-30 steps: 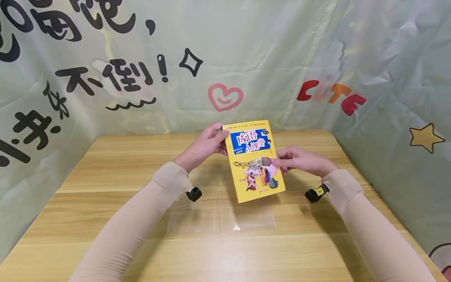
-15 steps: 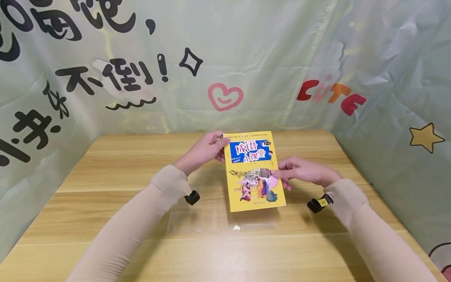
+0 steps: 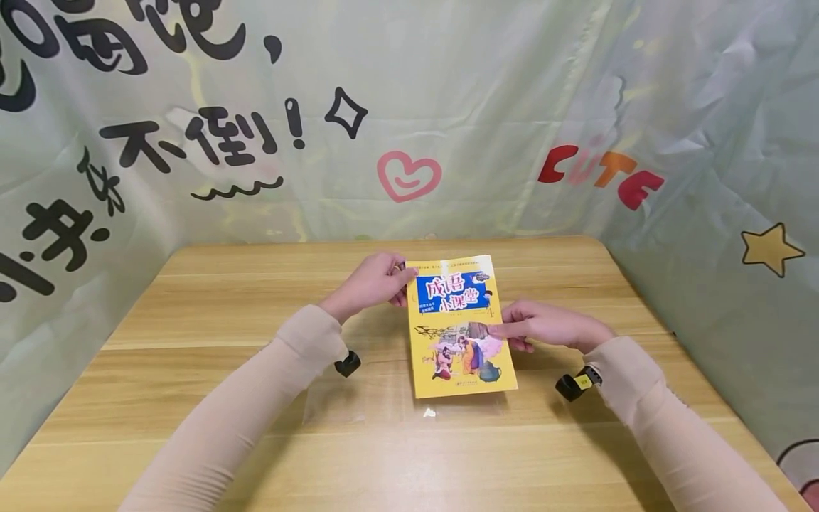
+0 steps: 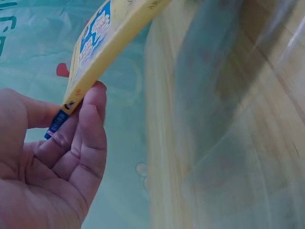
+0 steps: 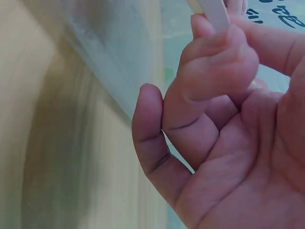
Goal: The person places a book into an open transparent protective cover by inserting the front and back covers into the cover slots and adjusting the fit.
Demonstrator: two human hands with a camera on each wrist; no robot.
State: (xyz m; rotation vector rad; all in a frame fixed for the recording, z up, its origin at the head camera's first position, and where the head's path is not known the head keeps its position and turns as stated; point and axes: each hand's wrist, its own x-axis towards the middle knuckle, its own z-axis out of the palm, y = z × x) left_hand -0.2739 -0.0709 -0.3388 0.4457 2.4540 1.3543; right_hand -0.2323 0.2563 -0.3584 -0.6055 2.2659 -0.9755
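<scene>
A yellow book (image 3: 457, 355) with a blue title panel is held above the table in the head view, its front cover toward me. My left hand (image 3: 371, 284) pinches its upper left edge, thumb on the cover and fingers behind. In the left wrist view, the book's spine (image 4: 112, 52) runs up from between the thumb and fingers of that hand (image 4: 57, 157). My right hand (image 3: 550, 327) pinches the right edge at mid-height. Only a pale corner of the book (image 5: 215, 12) shows above the curled fingers in the right wrist view. Beneath the book lies a clear plastic sheet or sleeve (image 3: 339, 398).
The wooden table (image 3: 211, 398) stretches around the book on all sides. Behind it and to the right hangs a pale green printed curtain (image 3: 486, 107). A black wrist camera (image 3: 348, 364) sits below the left cuff, another black camera (image 3: 569, 387) below the right.
Both hands have lowered the book toward me, nearer the table and over the clear plastic. Its tilt has lessened, so it stands straighter in view. The grips stay the same.
</scene>
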